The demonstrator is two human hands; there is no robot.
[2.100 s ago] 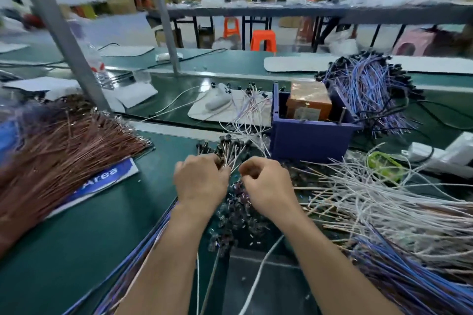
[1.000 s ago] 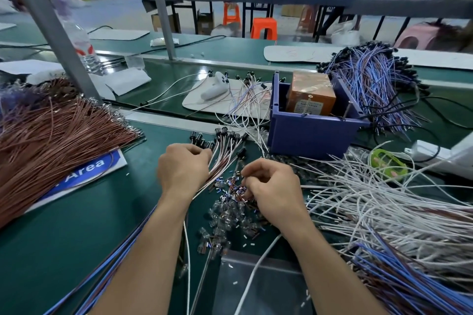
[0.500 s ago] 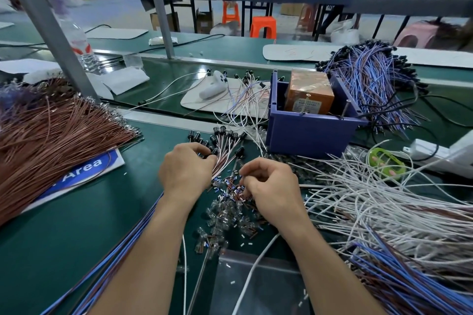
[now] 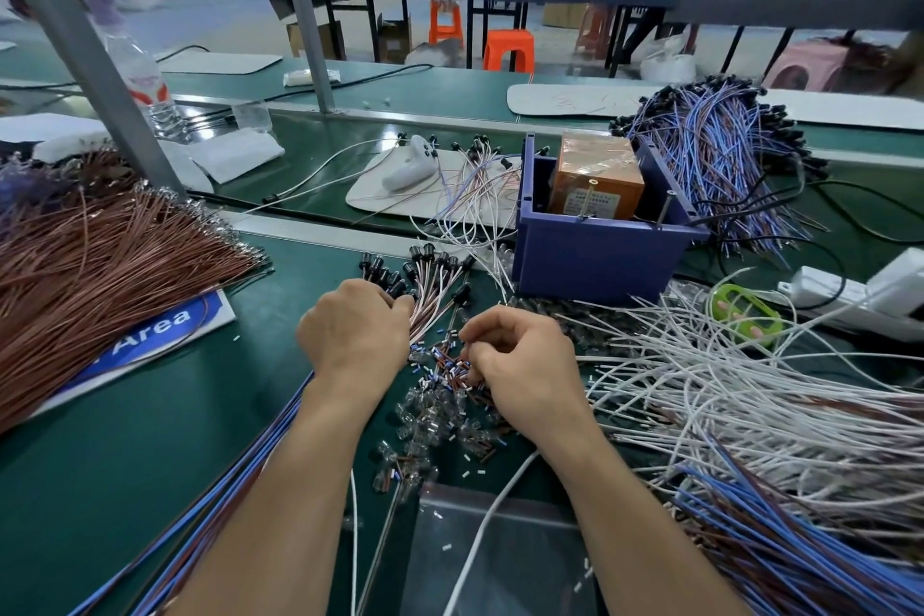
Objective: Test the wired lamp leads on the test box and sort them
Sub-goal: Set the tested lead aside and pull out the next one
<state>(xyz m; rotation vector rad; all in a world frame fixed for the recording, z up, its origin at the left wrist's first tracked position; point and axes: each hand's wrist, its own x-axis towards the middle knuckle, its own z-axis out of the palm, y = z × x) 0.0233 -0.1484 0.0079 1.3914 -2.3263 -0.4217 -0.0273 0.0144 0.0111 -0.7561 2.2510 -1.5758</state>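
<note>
My left hand [image 4: 352,333] grips a bundle of wired lamp leads [image 4: 435,283] whose black sockets fan out just beyond the knuckles; their blue and brown tails run back under my left forearm. My right hand [image 4: 522,365] has curled fingers that pinch at the leads' ends over a heap of small glass bulbs and sleeves [image 4: 435,410] on the green mat. What exactly sits between its fingertips is hidden. The orange test box [image 4: 597,175] stands inside a blue bin [image 4: 595,250] right behind the hands.
A fan of brown wires [image 4: 100,265] covers the left, over a blue "Area" label [image 4: 150,335]. White leads [image 4: 750,390] and blue-brown leads [image 4: 800,550] fill the right. More socketed leads [image 4: 715,155] lie behind the bin. A clear bag [image 4: 500,550] lies at the near edge. A grey post [image 4: 95,60] rises far left.
Both hands have drawn back from the sockets toward me and lowered onto the bulb heap. The lead bundle in my left hand has stayed fanned in place.
</note>
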